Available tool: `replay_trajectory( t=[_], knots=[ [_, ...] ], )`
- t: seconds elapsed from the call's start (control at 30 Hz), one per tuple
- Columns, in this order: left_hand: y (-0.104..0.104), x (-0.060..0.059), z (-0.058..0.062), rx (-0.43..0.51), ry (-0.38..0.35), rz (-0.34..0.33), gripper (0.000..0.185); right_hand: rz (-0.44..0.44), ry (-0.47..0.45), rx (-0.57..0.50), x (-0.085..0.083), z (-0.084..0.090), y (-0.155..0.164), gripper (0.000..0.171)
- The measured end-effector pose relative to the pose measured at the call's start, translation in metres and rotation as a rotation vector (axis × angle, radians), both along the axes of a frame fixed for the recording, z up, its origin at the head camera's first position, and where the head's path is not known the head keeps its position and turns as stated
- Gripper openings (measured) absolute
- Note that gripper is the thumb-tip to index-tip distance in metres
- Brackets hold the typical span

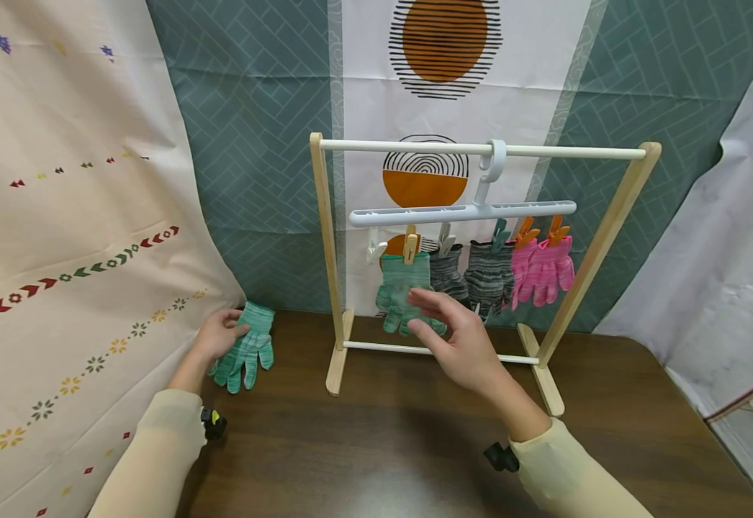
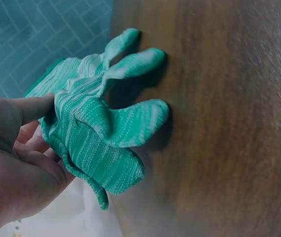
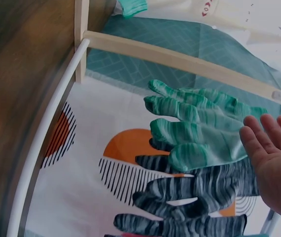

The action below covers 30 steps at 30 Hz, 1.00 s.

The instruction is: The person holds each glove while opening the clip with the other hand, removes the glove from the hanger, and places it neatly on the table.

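Loose green glove (image 1: 247, 354) on the desk (image 1: 415, 432), far left, cuff pinched in left hand (image 1: 217, 332).
Its fingers point near; right hand (image 1: 461, 342) spread, empty, before the hung green glove (image 1: 402, 291) on the rack (image 1: 327, 259).

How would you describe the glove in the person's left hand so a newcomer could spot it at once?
Start at the wooden drying rack standing on the dark table, then look left of its left post. There the left hand grips a green striped glove lying on the tabletop. Unlike its green twin, clipped to the white hanger, it hangs from no peg.
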<state>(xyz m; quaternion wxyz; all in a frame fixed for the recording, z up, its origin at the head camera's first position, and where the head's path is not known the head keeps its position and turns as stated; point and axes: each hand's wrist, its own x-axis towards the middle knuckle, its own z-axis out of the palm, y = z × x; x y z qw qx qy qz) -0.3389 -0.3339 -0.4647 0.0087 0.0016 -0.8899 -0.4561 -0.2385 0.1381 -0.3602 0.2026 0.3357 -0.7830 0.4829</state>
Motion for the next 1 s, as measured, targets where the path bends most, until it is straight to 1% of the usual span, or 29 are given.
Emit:
replay_trajectory(
  t=[0.23,0.4,0.5,0.7,0.87,1.0],
  knots=[
    [-0.001,-0.007,-0.012,-0.034,0.001,0.039,0.052,-0.063,0.046,0.037,0.005,-0.003,0.012,0.047],
    [-0.002,-0.011,-0.020,-0.112,0.018,0.090,0.048,-0.081,0.074,0.051,0.006,-0.005,0.018,0.047],
    [-0.004,-0.012,-0.024,-0.153,0.021,0.109,0.046,-0.105,0.085,0.058,0.008,-0.005,0.021,0.047],
    [-0.005,-0.015,-0.031,-0.201,0.017,0.106,0.045,-0.140,0.092,0.072,0.009,-0.005,0.027,0.048],
    [-0.003,-0.017,-0.033,-0.237,0.041,0.103,0.044,-0.139,0.091,0.070,0.010,-0.005,0.030,0.049],
    [-0.001,-0.017,-0.033,-0.257,0.047,0.106,0.047,-0.148,0.096,0.073,0.010,-0.004,0.033,0.050]
  ],
)
